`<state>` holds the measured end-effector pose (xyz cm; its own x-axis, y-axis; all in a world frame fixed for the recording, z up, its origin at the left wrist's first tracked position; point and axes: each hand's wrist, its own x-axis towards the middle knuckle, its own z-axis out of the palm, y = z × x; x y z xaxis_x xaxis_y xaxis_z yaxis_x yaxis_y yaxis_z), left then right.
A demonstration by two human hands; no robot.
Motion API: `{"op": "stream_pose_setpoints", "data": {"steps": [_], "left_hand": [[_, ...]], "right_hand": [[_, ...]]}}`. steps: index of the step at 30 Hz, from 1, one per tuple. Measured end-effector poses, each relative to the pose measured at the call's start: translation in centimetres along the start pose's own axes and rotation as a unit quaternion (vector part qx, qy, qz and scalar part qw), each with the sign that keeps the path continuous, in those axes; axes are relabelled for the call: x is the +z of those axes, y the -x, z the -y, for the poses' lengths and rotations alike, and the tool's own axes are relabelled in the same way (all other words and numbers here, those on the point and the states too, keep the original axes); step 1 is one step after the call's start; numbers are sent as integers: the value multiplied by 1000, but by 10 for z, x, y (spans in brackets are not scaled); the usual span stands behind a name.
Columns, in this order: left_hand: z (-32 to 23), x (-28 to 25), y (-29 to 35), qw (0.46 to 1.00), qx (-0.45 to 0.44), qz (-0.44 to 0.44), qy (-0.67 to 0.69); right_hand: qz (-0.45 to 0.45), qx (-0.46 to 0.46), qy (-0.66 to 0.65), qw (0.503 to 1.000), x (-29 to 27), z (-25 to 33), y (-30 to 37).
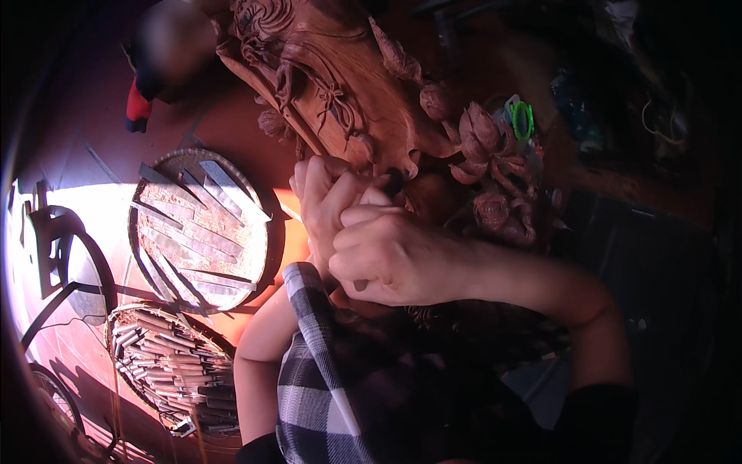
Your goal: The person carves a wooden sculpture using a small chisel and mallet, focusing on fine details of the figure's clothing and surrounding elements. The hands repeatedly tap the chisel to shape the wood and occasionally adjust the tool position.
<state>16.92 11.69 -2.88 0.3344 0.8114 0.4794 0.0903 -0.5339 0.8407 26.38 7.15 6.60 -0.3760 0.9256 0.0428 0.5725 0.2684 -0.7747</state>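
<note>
Lengthwise, the wood carving (pixel 394 104) slants — upper left to lower right.

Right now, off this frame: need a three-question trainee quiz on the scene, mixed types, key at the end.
1. Multiple choice. Where is the basket of flat strips in the picture?
A) right of the hands
B) left of the hands
C) directly below the hands
2. True or false. The left hand and the right hand touch each other.
3. Fill in the blank. The bright ring near the carved wooden flower is ____ in color.

Key:
1. B
2. True
3. green
</note>
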Motion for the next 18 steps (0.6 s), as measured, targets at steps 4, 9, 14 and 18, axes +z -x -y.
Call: {"op": "stream_pose_setpoints", "data": {"steps": [4,9,14,18], "left_hand": [[-6,3,-1,1000,-20,-7,7],[3,-1,5,1000,9,-4,-18],[-3,6,5,999,-11,-36,-7],[-8,-4,-8,999,23,33,-28]], "right_hand": [[-18,-4,-7,1000,4,-5,2],[-12,-4,-25,1000,0,1,1],[-1,-12,-51,999,9,-7,7],[-41,-4,-24,999,2,-1,6]]}}
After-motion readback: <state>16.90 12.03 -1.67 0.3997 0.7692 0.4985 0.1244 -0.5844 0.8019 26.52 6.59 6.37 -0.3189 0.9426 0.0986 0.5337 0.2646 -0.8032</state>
